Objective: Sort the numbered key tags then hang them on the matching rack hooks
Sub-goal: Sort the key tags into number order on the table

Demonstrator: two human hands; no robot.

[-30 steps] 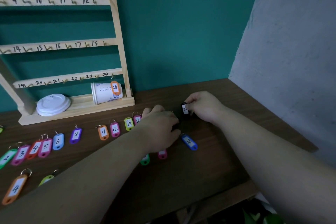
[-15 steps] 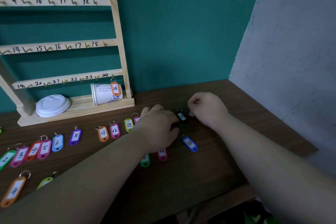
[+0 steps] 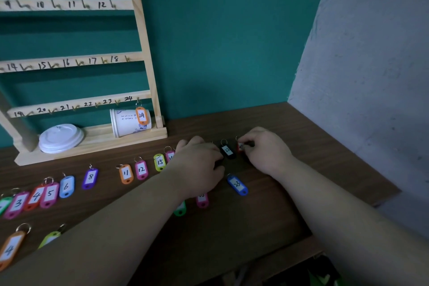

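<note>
Two hands sit close: right hand (image 3: 267, 153) pinches a small red plastic key tag (image 3: 239, 147), just right of black plastic tag 22 (image 3: 227, 151); left hand (image 3: 199, 165) hides its grip. A slip could disorder the row.

A black tag (image 3: 227, 151), a blue tag (image 3: 237, 185), a red tag (image 3: 240, 147), teal wall (image 3: 220, 42).

I see a dark wooden table (image 3: 267, 227) with the wooden rack (image 3: 92, 144) standing on it at ten o'clock. Tags lie flat in a row from nine o'clock inward: pink 3 (image 3: 17, 203), red 4 (image 3: 34, 196), pink 5 (image 3: 50, 194), blue 6 (image 3: 66, 186), purple 8 (image 3: 90, 177), orange 11 (image 3: 126, 173), pink 12 (image 3: 141, 169), yellow 15 (image 3: 159, 161). Black 22 (image 3: 227, 151) lies at twelve, with blue 23 (image 3: 237, 184) near its six. Just beside its three is a red tag (image 3: 239, 147), pinched by my right hand (image 3: 267, 151).
</note>
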